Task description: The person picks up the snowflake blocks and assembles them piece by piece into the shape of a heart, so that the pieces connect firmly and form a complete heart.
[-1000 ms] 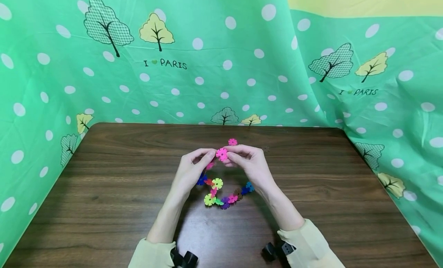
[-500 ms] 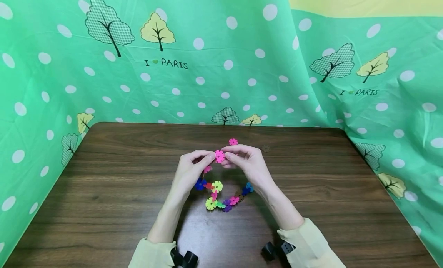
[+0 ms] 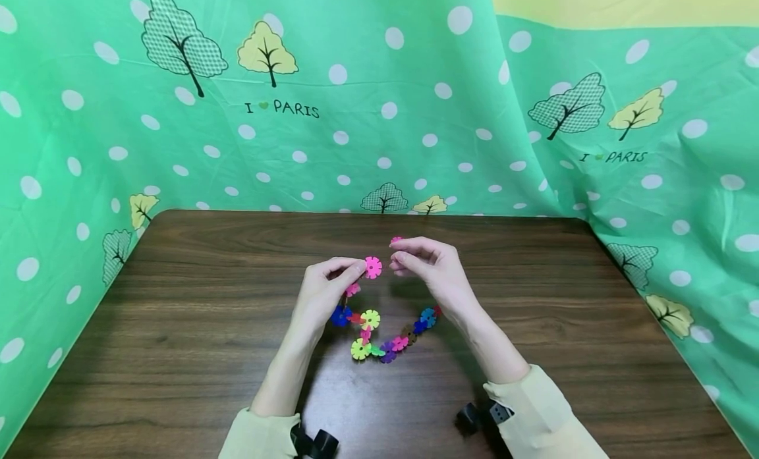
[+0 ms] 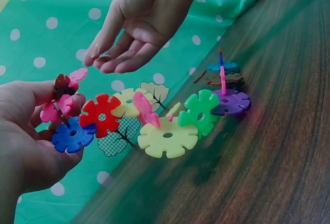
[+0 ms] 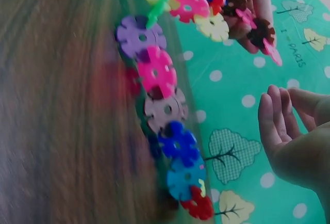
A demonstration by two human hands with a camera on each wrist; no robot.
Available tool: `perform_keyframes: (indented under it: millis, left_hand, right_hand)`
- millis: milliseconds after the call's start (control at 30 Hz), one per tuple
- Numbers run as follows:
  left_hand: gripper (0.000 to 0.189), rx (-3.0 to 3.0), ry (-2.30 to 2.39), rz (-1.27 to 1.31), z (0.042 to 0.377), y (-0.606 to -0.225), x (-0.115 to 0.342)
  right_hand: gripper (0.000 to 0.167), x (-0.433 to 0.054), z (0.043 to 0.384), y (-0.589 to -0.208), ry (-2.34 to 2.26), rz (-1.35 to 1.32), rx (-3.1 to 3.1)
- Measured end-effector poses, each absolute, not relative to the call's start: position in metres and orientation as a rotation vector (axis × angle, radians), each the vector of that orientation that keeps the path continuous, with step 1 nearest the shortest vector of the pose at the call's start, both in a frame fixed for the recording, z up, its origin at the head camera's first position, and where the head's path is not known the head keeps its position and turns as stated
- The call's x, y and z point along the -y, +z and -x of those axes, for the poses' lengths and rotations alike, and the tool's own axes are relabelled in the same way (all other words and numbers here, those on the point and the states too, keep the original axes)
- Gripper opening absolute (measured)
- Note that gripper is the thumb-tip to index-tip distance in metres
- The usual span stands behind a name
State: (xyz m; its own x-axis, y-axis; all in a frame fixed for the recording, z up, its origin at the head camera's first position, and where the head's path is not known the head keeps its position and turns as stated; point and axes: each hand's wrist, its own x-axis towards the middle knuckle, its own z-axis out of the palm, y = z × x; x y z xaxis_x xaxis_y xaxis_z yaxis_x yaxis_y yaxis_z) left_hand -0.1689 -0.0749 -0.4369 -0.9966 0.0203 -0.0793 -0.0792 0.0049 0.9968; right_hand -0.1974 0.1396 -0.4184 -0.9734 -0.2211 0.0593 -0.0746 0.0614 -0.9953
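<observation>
My left hand (image 3: 323, 291) pinches one end of a chain of colourful flower-shaped interlocking discs. A pink disc (image 3: 373, 267) sticks out past its fingertips at that end. In the left wrist view, a brown disc (image 4: 62, 84) and a blue disc (image 4: 73, 134) are by the fingers. The chain bends through yellow (image 4: 167, 137), green and purple discs to a red disc (image 5: 198, 204) at its other end. Just right of the pink disc, my right hand (image 3: 435, 268) is apart from the chain, fingers loosely bent, nothing visible between them.
A loose pink disc (image 3: 396, 239) lies on the dark wooden table (image 3: 207, 327) beyond my right fingertips, partly hidden. Green dotted cloth (image 3: 332, 143) hangs behind and beside the table. Black wrist cameras (image 3: 323, 444) sit near both sleeves.
My right hand has let go of the pink end disc and moved away to the right. My left hand keeps holding the chain, shifted slightly left. The far red end disc now shows.
</observation>
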Motion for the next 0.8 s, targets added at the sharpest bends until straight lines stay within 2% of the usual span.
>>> perform_keyframes:
  millis: [233,533,800]
  left_hand:
    - [0.021,-2.154,2.167,0.055,0.169,-0.437,0.076]
    - [0.022,-2.151,2.165,0.053,0.169,-0.436,0.076]
    - [0.022,-2.151,2.163,0.066,0.169,-0.436,0.076]
  right_hand:
    - [0.035,-0.154,0.205,-0.416,-2.02,0.331,-2.288]
    - [0.031,-0.172,0.217,-0.418,-1.944,0.335,-2.403]
    - [0.027,-0.196,0.234,-0.429,-1.688,0.364,-2.68]
